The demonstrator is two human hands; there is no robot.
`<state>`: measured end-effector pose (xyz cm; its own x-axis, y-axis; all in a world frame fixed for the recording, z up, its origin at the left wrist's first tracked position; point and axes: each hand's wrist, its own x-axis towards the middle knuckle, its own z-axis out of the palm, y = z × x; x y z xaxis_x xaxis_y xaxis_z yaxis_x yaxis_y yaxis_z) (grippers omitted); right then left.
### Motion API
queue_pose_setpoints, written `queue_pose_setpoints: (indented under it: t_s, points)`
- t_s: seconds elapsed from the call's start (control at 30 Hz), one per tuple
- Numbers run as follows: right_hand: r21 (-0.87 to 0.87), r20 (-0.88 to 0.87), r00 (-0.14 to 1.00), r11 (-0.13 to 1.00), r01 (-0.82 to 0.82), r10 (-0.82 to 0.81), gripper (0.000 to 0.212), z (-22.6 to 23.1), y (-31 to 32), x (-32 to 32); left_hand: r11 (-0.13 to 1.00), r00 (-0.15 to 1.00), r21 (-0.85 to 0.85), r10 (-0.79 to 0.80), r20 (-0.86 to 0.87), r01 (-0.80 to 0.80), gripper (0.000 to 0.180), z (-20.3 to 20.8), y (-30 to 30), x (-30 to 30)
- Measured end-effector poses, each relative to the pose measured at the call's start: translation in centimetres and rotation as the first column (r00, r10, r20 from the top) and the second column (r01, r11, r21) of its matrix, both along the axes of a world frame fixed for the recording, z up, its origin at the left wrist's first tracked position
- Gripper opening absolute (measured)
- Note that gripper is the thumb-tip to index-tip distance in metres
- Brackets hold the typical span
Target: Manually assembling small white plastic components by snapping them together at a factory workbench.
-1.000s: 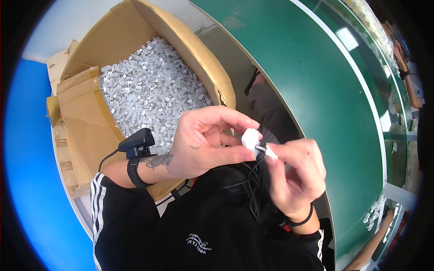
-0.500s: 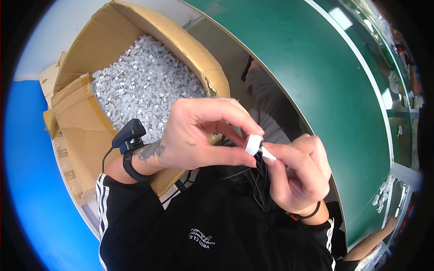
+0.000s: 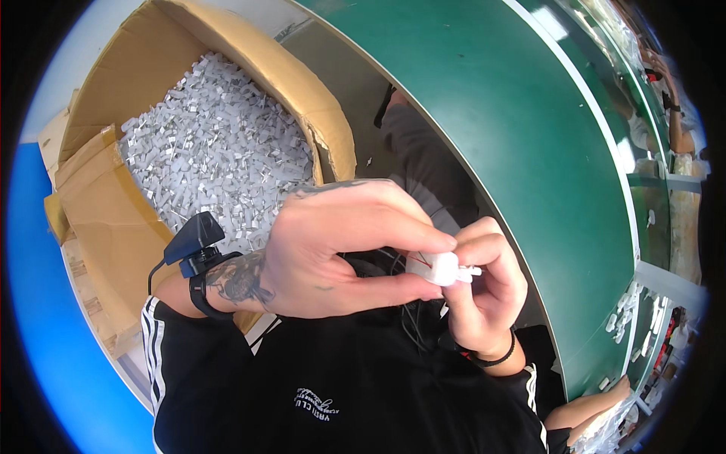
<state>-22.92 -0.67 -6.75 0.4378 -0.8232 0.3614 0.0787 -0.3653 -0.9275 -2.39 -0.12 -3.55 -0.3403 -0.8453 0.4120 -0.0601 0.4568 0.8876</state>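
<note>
My left hand (image 3: 340, 257), with a dark strap and a black device at the wrist, pinches a small white plastic housing (image 3: 442, 268) between thumb and fingertips. A thin red wire (image 3: 421, 260) shows on the housing's near-left side. Close against its right end, my right hand (image 3: 495, 284) has its thumb and curled index finger around a small white end piece (image 3: 469, 274) that sticks out from the housing. The fingers partly cover both parts, so how they join cannot be made out. Dark thin cords (image 3: 412, 321) hang just below the hands.
An open cardboard box (image 3: 329, 125) on the left holds a heap of small white and metallic parts (image 3: 219, 151). A green table (image 3: 529, 151) with a pale edge curves along the right. White pieces (image 3: 622, 312) lie there near another person's forearm (image 3: 590, 412).
The white housing has turned, and its red wire now shows. My right fingers have closed up nearer to it, over the end piece. The whole view has shifted slightly.
</note>
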Motion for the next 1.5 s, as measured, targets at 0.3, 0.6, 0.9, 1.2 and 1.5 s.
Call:
queue_pose_setpoints:
  t_s: [0.3, 0.6, 0.9, 1.2, 1.5]
  points:
    - [-0.150, 0.077, 0.986, 0.975, 0.161, -0.151, 0.018, -2.2, 0.8, -1.6, 0.998, 0.994, 0.021, 0.052, 0.095, -0.055, 0.041, -0.5, 0.2, -1.1]
    - [-0.068, 0.097, 0.971, 0.971, 0.227, -0.220, 0.018, -3.1, 1.4, -1.7, 1.000, 0.955, -0.007, 0.027, 0.295, -0.026, 0.015, -0.9, 0.2, -0.6]
    - [-0.074, 0.076, 0.975, 0.974, 0.216, -0.210, 0.020, -3.0, 1.1, -2.0, 0.889, 0.896, -0.457, 0.190, 0.402, 0.016, 0.035, -1.7, 0.6, -0.8]
    - [-0.104, 0.015, 0.973, 0.967, 0.232, -0.232, 0.017, -2.5, 1.2, -2.0, 0.887, 0.804, -0.457, 0.222, 0.551, 0.069, 0.026, 0.4, -0.4, -1.6]
    - [0.365, 0.298, 0.935, 0.928, 0.074, -0.192, 0.014, -3.1, 2.3, -2.1, 0.996, 0.995, 0.063, 0.065, 0.074, -0.069, 0.043, -2.1, 0.5, -2.9]
